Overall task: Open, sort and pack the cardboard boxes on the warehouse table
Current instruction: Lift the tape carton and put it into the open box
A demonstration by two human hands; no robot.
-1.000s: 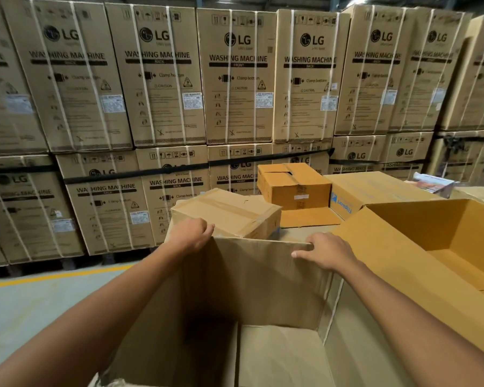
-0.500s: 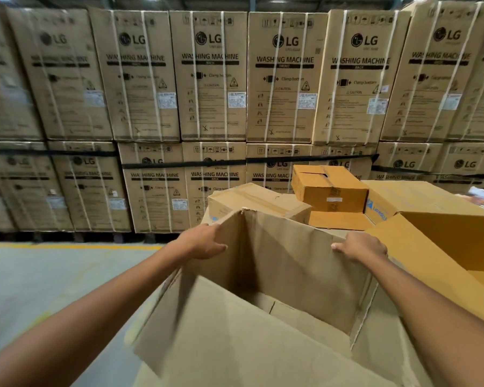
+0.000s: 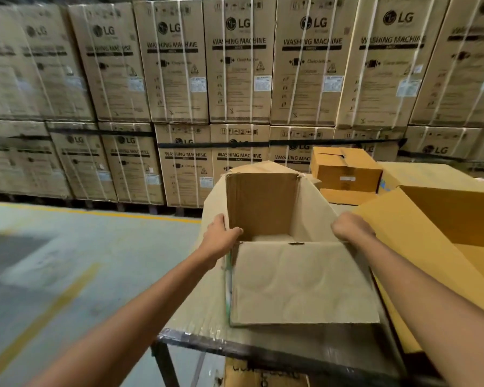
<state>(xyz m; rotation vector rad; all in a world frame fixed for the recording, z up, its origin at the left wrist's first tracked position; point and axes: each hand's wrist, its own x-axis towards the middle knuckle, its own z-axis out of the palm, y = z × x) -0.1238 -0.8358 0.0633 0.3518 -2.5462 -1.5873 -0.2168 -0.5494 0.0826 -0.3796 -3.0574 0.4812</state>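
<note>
My left hand (image 3: 220, 241) and right hand (image 3: 349, 227) each curl round a side wall of the one open brown box (image 3: 263, 202) between them. Beyond my right fingers (image 3: 344, 222): one orange box (image 3: 347, 169), one open yellow box (image 3: 444, 213). Film-wrapped table (image 3: 196, 317), stacked warehouse cartons (image 3: 238, 65) behind.

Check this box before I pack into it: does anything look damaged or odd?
The open box, gripped by the left hand and right hand, looks worn: its near flap is rippled with shallow dents and has a small tear at the fold line. Nothing looks spilled.
</note>
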